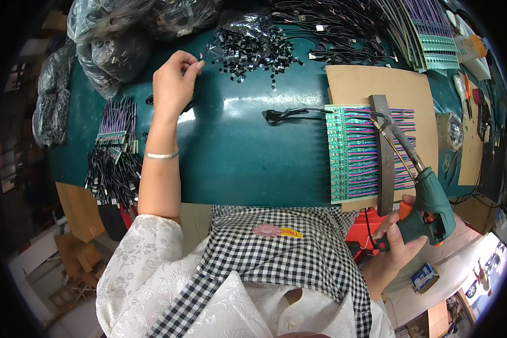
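Observation:
My left hand (176,81) is raised over the far left of the table, thumb and fingers pinched together. A small pale tip shows at the fingertips, and parts of a black cable (186,106) appear on both sides of the wrist, mostly hidden by it. My right hand (399,239) is wrapped around the grip of a green soldering gun (432,208) with an orange trigger. Its tip reaches over a panel of green circuit boards (337,155) with purple and pink wires, held down by a dark metal bar (384,163). A coiled black cable (281,116) extends to the top board.
Cardboard (377,84) lies under the panel. Small black connectors (250,53) are heaped at the back, with black cables (343,39) to their right. Boards with cables (115,146) and bagged parts (115,53) are at left. More wired boards (436,48) lie far right.

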Demonstrator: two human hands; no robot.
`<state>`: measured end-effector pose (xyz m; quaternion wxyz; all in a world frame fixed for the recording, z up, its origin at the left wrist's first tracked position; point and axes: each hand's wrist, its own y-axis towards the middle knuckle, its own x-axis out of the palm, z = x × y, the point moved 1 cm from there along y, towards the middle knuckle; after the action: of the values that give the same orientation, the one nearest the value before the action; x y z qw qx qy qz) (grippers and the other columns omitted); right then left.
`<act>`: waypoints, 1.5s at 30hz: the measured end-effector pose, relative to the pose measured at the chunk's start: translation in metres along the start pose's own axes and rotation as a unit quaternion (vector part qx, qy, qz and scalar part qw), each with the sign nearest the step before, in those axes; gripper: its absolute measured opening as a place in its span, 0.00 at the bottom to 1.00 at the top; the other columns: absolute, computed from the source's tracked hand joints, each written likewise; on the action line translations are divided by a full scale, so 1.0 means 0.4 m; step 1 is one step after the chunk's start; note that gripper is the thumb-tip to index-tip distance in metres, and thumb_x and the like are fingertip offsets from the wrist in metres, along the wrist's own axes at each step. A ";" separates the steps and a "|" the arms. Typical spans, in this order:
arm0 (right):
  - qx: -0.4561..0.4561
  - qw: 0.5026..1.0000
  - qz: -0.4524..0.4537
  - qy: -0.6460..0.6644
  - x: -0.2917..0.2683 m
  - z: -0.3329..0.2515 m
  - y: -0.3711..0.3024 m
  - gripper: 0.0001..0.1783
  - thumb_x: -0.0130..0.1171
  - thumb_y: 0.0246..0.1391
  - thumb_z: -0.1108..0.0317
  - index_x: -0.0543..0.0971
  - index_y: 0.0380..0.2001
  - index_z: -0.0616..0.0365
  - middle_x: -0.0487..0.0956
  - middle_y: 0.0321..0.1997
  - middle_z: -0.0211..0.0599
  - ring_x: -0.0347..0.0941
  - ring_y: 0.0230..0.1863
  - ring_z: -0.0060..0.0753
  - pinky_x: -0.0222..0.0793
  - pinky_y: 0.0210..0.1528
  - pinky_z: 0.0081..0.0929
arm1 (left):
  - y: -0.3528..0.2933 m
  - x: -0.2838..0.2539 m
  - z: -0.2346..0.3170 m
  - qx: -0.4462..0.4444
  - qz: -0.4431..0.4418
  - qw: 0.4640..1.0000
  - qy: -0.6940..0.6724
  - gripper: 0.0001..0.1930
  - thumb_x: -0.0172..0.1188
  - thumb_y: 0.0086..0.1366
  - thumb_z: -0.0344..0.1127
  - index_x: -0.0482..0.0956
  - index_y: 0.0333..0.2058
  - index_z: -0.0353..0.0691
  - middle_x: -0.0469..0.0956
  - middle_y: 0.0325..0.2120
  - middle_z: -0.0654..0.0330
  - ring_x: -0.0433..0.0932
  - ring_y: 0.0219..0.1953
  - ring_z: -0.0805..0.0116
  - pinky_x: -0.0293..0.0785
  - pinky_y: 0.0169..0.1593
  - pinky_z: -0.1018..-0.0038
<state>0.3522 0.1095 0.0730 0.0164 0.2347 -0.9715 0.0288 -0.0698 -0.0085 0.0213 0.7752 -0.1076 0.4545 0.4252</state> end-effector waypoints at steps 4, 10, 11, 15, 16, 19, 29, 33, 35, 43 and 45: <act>0.001 1.000 0.028 0.000 0.000 0.009 -0.001 0.33 0.64 0.41 0.72 0.62 0.49 0.75 0.71 0.21 0.39 0.66 0.13 0.25 0.64 0.15 0.19 | -0.077 -0.013 0.127 -0.019 -0.102 0.954 -0.283 0.06 0.59 0.58 0.28 0.78 0.33 0.31 0.76 0.21 0.64 0.73 0.23 0.80 0.67 0.27 0.85; 0.042 0.995 -0.057 0.077 0.051 -0.001 0.066 0.30 0.60 0.42 0.82 0.64 0.51 0.70 0.77 0.35 0.45 0.71 0.23 0.24 0.70 0.23 0.19 | -0.203 0.016 0.366 0.031 -0.317 0.848 -0.423 0.05 0.58 0.58 0.25 0.79 0.34 0.33 0.78 0.24 0.62 0.73 0.25 0.79 0.69 0.30 0.84; 0.040 0.995 -0.047 0.083 0.068 0.003 0.076 0.27 0.59 0.43 0.83 0.66 0.50 0.69 0.78 0.29 0.40 0.72 0.26 0.23 0.69 0.26 0.18 | -0.215 0.035 0.387 0.067 -0.333 0.842 -0.419 0.06 0.59 0.57 0.25 0.80 0.33 0.33 0.79 0.25 0.61 0.74 0.25 0.78 0.69 0.30 0.83; 0.020 0.999 -0.027 0.038 0.095 0.020 0.085 0.29 0.59 0.42 0.84 0.64 0.51 0.71 0.78 0.32 0.45 0.74 0.29 0.26 0.72 0.27 0.19 | -0.250 0.074 0.463 0.183 -0.328 0.864 -0.334 0.06 0.63 0.52 0.24 0.80 0.31 0.34 0.79 0.24 0.57 0.78 0.24 0.70 0.72 0.27 0.79; 0.020 0.999 -0.019 0.036 0.094 0.029 0.087 0.29 0.59 0.42 0.84 0.64 0.51 0.71 0.78 0.32 0.45 0.74 0.29 0.26 0.72 0.27 0.19 | -0.258 0.083 0.474 0.186 -0.334 0.860 -0.337 0.06 0.63 0.52 0.24 0.80 0.31 0.34 0.79 0.24 0.57 0.78 0.24 0.70 0.72 0.27 0.79; -0.034 0.996 -0.055 0.069 0.091 0.037 0.085 0.31 0.60 0.41 0.85 0.63 0.52 0.71 0.76 0.37 0.46 0.74 0.31 0.26 0.73 0.31 0.20 | -0.277 0.103 0.492 0.241 -0.288 0.870 -0.320 0.07 0.65 0.48 0.24 0.78 0.28 0.35 0.79 0.22 0.57 0.79 0.23 0.66 0.73 0.26 0.75; -0.120 0.987 -0.073 -0.083 0.079 0.045 0.080 0.31 0.60 0.41 0.86 0.63 0.51 0.69 0.71 0.43 0.42 0.73 0.33 0.25 0.72 0.36 0.20 | -0.297 0.113 0.514 0.245 -0.243 0.901 -0.262 0.07 0.64 0.46 0.23 0.77 0.25 0.37 0.75 0.17 0.60 0.73 0.16 0.69 0.69 0.20 0.77; -0.131 0.989 -0.022 -0.058 0.079 0.051 0.081 0.31 0.60 0.42 0.86 0.62 0.52 0.69 0.72 0.41 0.40 0.73 0.33 0.25 0.72 0.37 0.21 | -0.291 0.111 0.514 0.223 -0.245 0.901 -0.280 0.07 0.63 0.46 0.22 0.77 0.25 0.37 0.74 0.16 0.61 0.72 0.15 0.72 0.66 0.19 0.78; -0.103 0.994 -0.041 -0.027 0.073 0.053 0.082 0.32 0.60 0.41 0.86 0.62 0.52 0.70 0.70 0.45 0.43 0.74 0.34 0.26 0.73 0.37 0.22 | -0.289 0.110 0.509 0.217 -0.236 0.903 -0.285 0.07 0.63 0.46 0.22 0.77 0.25 0.37 0.74 0.16 0.61 0.72 0.15 0.72 0.66 0.19 0.78; -0.053 0.998 -0.024 0.009 0.100 0.038 0.084 0.30 0.58 0.40 0.88 0.62 0.49 0.71 0.68 0.51 0.47 0.75 0.34 0.28 0.74 0.35 0.24 | -0.294 0.135 0.494 0.339 -0.154 0.882 -0.288 0.09 0.63 0.41 0.20 0.76 0.24 0.37 0.72 0.15 0.59 0.72 0.16 0.66 0.69 0.20 0.75; -0.037 0.999 -0.004 0.033 0.107 0.033 0.085 0.29 0.58 0.41 0.87 0.63 0.50 0.71 0.72 0.45 0.47 0.75 0.32 0.28 0.74 0.34 0.23 | -0.299 0.138 0.489 0.337 -0.149 0.884 -0.288 0.09 0.63 0.41 0.20 0.76 0.25 0.36 0.72 0.15 0.60 0.72 0.16 0.66 0.69 0.20 0.75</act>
<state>0.2983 0.1195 0.0600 0.0571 0.2366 -0.9699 0.0002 0.1530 0.0571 0.0613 0.9156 0.2214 0.3059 0.1382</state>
